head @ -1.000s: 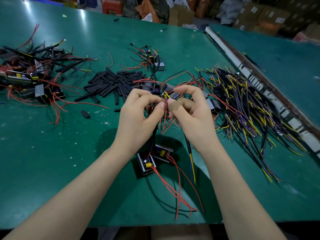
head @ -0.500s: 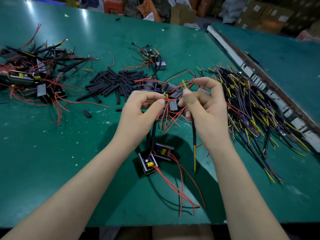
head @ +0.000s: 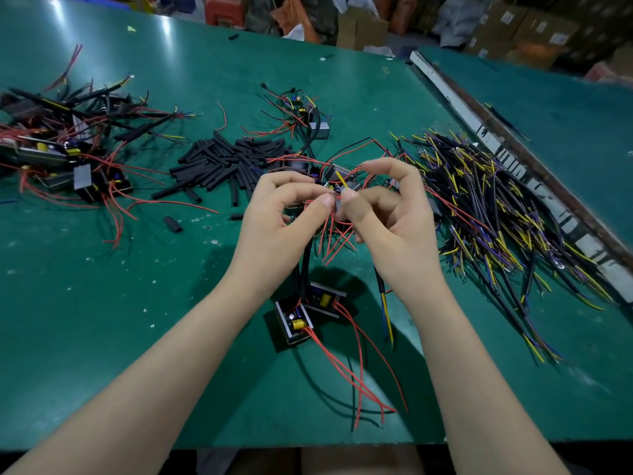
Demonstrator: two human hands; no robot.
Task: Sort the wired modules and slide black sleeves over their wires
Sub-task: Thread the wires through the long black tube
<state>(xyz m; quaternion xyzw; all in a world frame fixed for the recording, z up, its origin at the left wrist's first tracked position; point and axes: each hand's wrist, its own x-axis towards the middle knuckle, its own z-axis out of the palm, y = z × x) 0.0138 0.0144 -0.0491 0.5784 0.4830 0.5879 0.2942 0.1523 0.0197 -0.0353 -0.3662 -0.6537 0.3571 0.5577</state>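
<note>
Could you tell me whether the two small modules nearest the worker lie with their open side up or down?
Open side up: both modules on the green table show their yellow parts inside the casings.

The table [head: 102, 303] is deep green, flecked with small white specks. On its far middle lies a heap of plain black sleeves [head: 226, 162]. The wire pile [head: 496, 214] on the right mixes black, yellow and purple strands. The near modules [head: 301, 313] are black-cased with a yellow component inside and trail bright red wires [head: 352, 365]. A yellow wire tip [head: 340, 178] shows between the fingertips. The far-left heap [head: 68, 149] is black, red and grey.
</note>
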